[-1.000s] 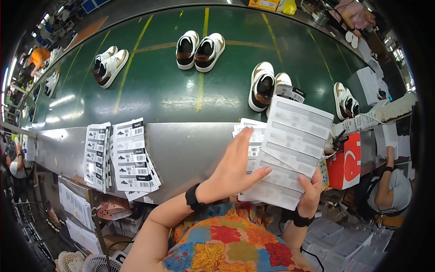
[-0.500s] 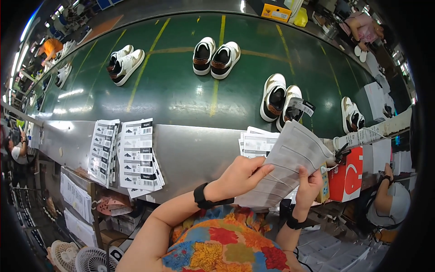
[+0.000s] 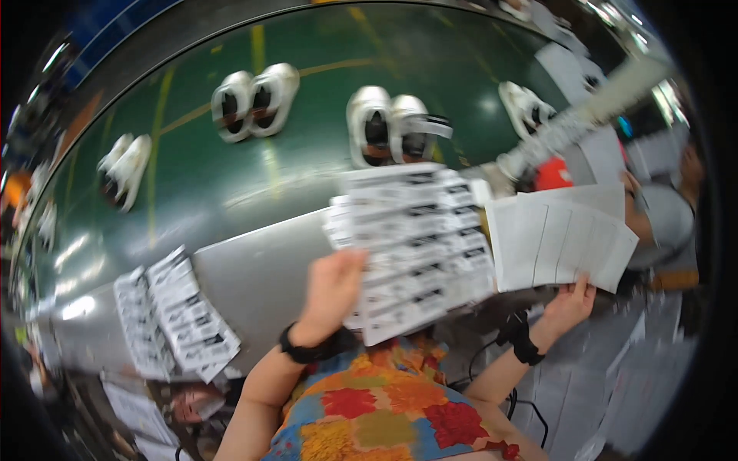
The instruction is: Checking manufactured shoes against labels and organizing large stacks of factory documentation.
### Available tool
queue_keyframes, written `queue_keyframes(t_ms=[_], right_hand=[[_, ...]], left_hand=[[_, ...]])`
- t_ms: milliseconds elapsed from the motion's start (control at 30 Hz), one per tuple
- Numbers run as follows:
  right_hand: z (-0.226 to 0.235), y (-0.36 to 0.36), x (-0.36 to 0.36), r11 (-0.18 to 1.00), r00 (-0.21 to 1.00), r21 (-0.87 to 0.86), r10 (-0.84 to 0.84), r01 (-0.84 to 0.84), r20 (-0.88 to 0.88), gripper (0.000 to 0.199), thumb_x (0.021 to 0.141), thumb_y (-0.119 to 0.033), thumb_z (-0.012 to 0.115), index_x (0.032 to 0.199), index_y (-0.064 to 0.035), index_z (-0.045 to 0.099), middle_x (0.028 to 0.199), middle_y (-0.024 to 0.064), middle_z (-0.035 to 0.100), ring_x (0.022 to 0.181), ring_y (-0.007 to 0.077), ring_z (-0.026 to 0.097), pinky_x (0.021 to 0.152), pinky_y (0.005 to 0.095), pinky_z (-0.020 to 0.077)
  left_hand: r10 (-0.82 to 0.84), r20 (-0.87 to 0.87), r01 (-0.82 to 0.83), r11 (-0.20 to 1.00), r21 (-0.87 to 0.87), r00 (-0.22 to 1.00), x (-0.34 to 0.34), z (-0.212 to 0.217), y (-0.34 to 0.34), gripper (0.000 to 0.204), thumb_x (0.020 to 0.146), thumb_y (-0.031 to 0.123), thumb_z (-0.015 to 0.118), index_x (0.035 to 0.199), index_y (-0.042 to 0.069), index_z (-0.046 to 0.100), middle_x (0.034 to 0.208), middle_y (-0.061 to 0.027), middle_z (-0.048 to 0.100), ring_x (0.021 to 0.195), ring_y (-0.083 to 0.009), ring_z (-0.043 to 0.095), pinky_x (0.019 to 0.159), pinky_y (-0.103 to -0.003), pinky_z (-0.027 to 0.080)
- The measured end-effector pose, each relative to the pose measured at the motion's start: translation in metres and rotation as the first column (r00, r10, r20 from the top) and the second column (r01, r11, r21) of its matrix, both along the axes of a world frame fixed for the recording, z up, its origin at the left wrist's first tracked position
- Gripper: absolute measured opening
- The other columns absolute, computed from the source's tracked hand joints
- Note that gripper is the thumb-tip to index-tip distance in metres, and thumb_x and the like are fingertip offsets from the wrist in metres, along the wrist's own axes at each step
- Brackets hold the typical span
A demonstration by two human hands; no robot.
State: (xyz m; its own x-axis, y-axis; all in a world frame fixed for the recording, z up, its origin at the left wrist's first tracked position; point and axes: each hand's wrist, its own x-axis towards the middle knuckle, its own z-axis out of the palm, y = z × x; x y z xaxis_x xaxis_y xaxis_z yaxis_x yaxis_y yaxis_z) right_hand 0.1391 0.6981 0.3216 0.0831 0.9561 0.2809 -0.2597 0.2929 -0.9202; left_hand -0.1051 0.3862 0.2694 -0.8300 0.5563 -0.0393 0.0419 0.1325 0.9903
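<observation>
Okay, right hand (image 3: 569,307) pinched the pale sheets (image 3: 565,242) by their lower edge; left hand (image 3: 332,290), blurred, gripped label sheets (image 3: 407,246) above the tabletop (image 3: 265,269). Red box (image 3: 552,175) mostly hidden behind, couldn't tell contents. Farther: paired shoes (image 3: 367,107) stood on green belt (image 3: 319,169).

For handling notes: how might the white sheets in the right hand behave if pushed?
The white sheets are probably light: the right hand holds just their lower edge. They'd likely bend, looking thin, and may slide apart, being fanned.
</observation>
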Motion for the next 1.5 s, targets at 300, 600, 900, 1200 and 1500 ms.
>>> queue_keyframes(t_ms=[300,600,900,1200,1500], right_hand=[[-0.001,-0.015,0.115,0.867,0.850,0.052,-0.473,0.496,-0.230,0.024,0.089,0.003,0.061,0.113,0.0040,0.061,0.113,0.0111,0.063,0.098,0.0210,0.063,0.088,0.0327,0.0517],[-0.219,0.033,0.064,0.745,0.163,0.459,-0.592,0.483,0.789,0.037,0.071,0.004,0.066,0.099,-0.0174,0.077,0.132,0.0150,0.049,0.121,0.0364,0.043,0.101,0.0423,0.0389],[-0.350,0.057,0.046,0.894,0.935,-0.276,0.320,-0.352,-0.155,0.042,0.086,-0.008,0.067,0.124,0.0048,0.055,0.118,0.0140,0.061,0.106,0.0264,0.058,0.096,0.0392,0.0466],[-0.203,0.035,0.064,0.804,0.734,0.091,-0.578,0.588,0.357,0.034,0.088,0.004,0.059,0.121,0.0041,0.053,0.114,0.0143,0.062,0.097,0.0211,0.062,0.081,0.0298,0.0519],[-0.059,-0.036,-0.002,0.966,0.919,0.223,-0.200,0.129,0.340,0.020,0.091,0.005,0.055,0.111,0.0044,0.056,0.101,0.0121,0.064,0.088,0.0170,0.062,0.079,0.0272,0.0511]], left_hand=[[-0.033,-0.284,-0.100,0.892,-0.441,0.958,-0.014,0.037,-0.031,0.029,0.093,0.017,0.066,0.108,-0.007,0.067,0.061,-0.0138,0.065,0.054,-0.0148,0.062,0.051,-0.027,0.046],[0.061,-0.175,-0.129,0.902,-0.411,0.983,-0.029,0.047,-0.049,0.028,0.093,0.013,0.064,0.114,-0.007,0.064,0.073,-0.0103,0.067,0.065,-0.0123,0.062,0.060,-0.025,0.049],[-0.089,-0.300,-0.059,0.891,-0.451,0.950,-0.063,0.037,-0.077,0.032,0.086,0.014,0.071,0.112,-0.005,0.066,0.079,-0.0181,0.071,0.067,-0.0251,0.069,0.064,-0.032,0.054],[-0.414,-0.727,-0.495,0.540,-0.680,0.547,-0.298,-0.024,-0.009,0.089,0.071,0.043,0.080,0.147,0.026,0.036,0.146,-0.0399,0.026,0.135,-0.0569,0.029,0.103,-0.071,0.029],[-0.431,-0.066,0.275,0.677,-0.682,0.900,-0.294,0.085,0.020,0.046,0.081,0.044,0.074,0.099,0.001,0.073,0.077,0.0006,0.065,0.066,-0.0083,0.056,0.058,-0.026,0.043]])
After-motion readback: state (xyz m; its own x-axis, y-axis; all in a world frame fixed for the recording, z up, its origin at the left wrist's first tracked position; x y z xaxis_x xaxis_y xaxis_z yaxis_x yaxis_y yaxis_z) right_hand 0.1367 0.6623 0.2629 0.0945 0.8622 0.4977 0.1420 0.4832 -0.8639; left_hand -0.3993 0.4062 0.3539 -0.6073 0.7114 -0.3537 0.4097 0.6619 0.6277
